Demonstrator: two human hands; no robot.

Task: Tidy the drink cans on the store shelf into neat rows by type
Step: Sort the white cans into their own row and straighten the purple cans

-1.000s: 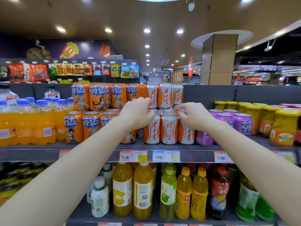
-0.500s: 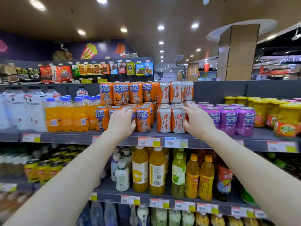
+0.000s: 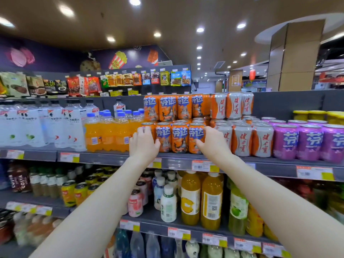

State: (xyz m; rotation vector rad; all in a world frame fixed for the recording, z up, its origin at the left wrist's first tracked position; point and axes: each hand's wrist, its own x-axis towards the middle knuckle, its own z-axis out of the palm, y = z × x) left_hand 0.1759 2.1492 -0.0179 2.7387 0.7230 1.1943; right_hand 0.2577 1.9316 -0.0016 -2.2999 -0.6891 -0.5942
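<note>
On the grey shelf (image 3: 178, 162) a front row of orange cans (image 3: 179, 137) stands with more orange cans (image 3: 167, 108) stacked behind. To the right are white-and-orange cans (image 3: 242, 140), then purple cans (image 3: 309, 144). My left hand (image 3: 143, 144) wraps the front of the leftmost orange can, which it mostly hides. My right hand (image 3: 212, 144) holds the right side of the rightmost orange can, thumb across its front. Two orange cans stand between my hands.
Orange soda bottles (image 3: 106, 135) stand right beside my left hand, with clear water bottles (image 3: 35, 127) further left. Yellow-lidded jars (image 3: 316, 115) sit behind the purple cans. Juice bottles (image 3: 191, 198) fill the shelf below. Snack packs (image 3: 130, 80) hang on a rack behind.
Both hands have shifted left, from the white-and-orange cans onto the two ends of the front orange row. The view has pulled back and turned left.
</note>
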